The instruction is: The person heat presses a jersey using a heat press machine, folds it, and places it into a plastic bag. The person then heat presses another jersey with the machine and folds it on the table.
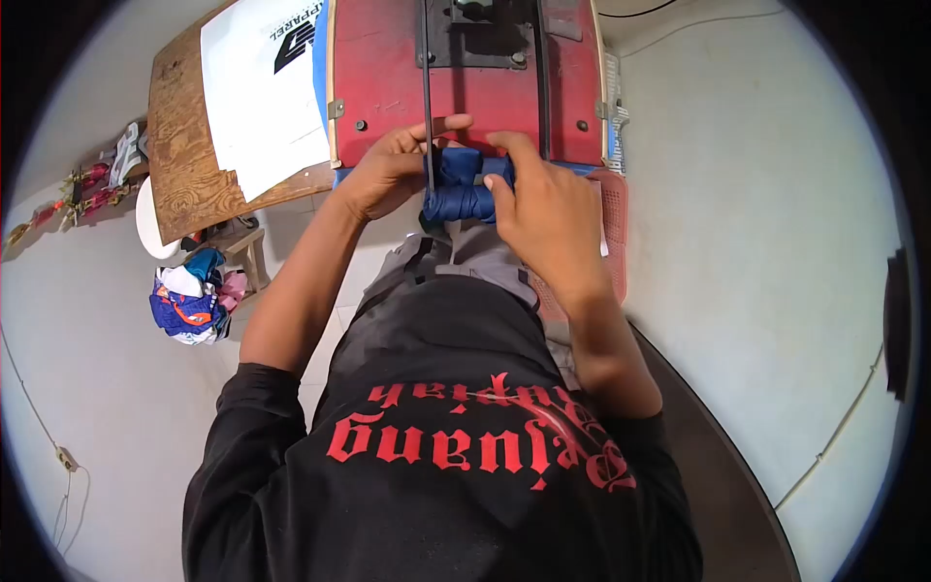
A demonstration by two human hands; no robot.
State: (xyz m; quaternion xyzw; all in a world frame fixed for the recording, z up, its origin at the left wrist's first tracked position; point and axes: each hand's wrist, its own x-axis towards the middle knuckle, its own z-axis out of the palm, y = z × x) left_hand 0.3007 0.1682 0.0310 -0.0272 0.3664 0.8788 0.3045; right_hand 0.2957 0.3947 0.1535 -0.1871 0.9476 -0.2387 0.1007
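Dark blue cloth [461, 202] is bunched and rolled between my hands, in front of a red machine [383, 107]. A thin dark metal rod [428, 97] comes down over the machine to the cloth's left end; whether the cloth is wrapped round a bar cannot be seen. My left hand [388, 170] grips the cloth's left side beside the rod, thumb on it and a finger stretched out behind. From the right, my right hand [553, 209] pinches the cloth between thumb and fingers. Some of its fingertips are hidden.
At the left, a wooden table [179, 126] carries a white sheet [257, 116] with black print. Below it stands a pile of coloured clothes [194, 301]. A pink perforated plastic piece [613, 223] is right of my hand, near a pale wall [756, 194].
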